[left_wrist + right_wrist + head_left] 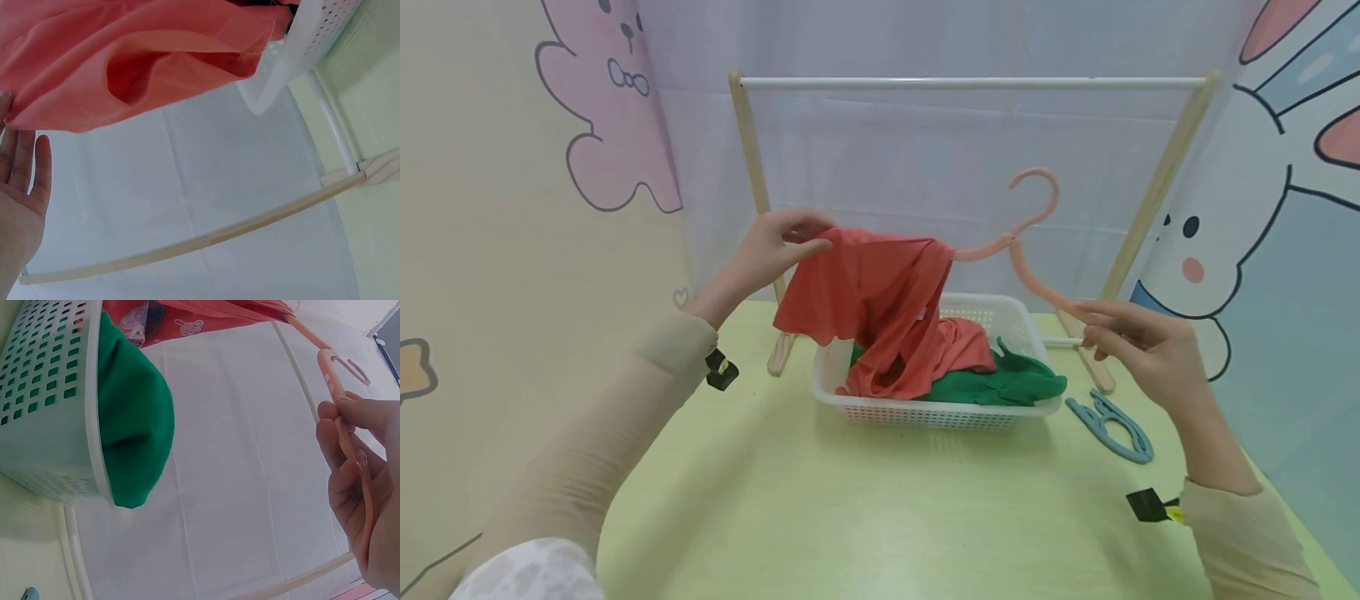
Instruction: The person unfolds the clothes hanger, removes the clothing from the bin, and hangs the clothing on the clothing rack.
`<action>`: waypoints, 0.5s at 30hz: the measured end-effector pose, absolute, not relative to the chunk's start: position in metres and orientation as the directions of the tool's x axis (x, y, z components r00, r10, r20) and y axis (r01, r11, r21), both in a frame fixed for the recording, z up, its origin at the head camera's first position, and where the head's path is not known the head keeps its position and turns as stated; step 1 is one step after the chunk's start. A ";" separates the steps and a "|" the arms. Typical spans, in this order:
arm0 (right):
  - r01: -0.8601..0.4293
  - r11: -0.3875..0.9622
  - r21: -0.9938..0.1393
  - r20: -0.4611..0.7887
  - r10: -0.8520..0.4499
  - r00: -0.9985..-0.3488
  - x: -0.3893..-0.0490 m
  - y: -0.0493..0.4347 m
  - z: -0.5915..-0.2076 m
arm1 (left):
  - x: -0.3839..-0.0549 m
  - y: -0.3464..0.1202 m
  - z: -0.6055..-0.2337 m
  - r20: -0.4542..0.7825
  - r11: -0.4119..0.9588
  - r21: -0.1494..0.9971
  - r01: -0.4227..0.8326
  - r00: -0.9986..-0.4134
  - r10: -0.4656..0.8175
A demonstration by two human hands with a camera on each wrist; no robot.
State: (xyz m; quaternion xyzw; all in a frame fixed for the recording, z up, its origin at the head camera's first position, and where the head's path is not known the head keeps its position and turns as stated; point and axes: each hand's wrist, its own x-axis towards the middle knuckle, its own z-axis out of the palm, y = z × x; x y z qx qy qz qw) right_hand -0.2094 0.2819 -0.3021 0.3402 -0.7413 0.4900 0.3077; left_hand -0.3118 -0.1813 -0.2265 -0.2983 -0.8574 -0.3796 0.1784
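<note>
A coral-red garment [880,283] hangs from the left arm of a peach plastic hanger [1036,279], its lower folds trailing into a white basket [925,412]. My left hand [790,237] pinches the garment's upper left edge between thumb and fingers. In the right wrist view, my right hand [356,469] grips the hanger's other arm, with the fingers curled round it. The hanger's hook points up and bare. Inside the basket, green cloth [1000,379] lies beside the red folds and bulges over the rim. The hanger's left arm is hidden inside the garment.
Behind the basket stands a rack with a white top rail [970,83] and wooden legs [1157,192]. A folded blue-grey hanger [1112,427] lies on the pale green table [880,508], right of the basket. Curtains with cartoon animals enclose the sides.
</note>
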 end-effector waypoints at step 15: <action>-0.761 0.405 -0.506 0.748 -0.232 -0.621 -0.204 0.287 -0.302 | -0.318 -0.200 -0.227 0.547 0.531 0.576 0.621 -0.776 0.313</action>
